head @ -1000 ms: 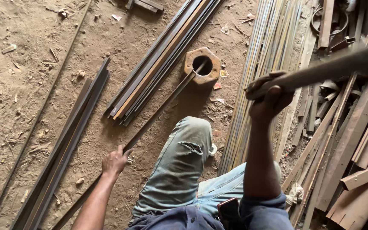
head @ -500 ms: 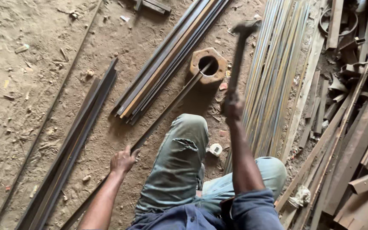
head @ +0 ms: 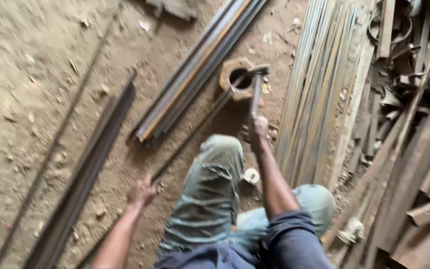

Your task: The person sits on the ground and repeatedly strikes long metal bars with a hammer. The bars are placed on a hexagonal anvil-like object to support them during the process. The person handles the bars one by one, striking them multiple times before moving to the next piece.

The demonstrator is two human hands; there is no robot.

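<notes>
1. Two bare hands work over a dirt floor (head: 36, 74); the right hand (head: 260, 130) is clamped around a hammer (head: 258, 84) handle.
2. Its head meets the end of a thin metal rod (head: 195, 134) at a hexagonal block (head: 237, 77).
3. The left hand (head: 141, 192) presses the rod's lower stretch; whether its fingers close round it is unclear.
4. Bundled steel bars (head: 195, 69) lie just left, and scrap wood (head: 414, 149) lies right.

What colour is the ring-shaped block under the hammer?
Rusty orange-brown block, seen in the head view.
</notes>
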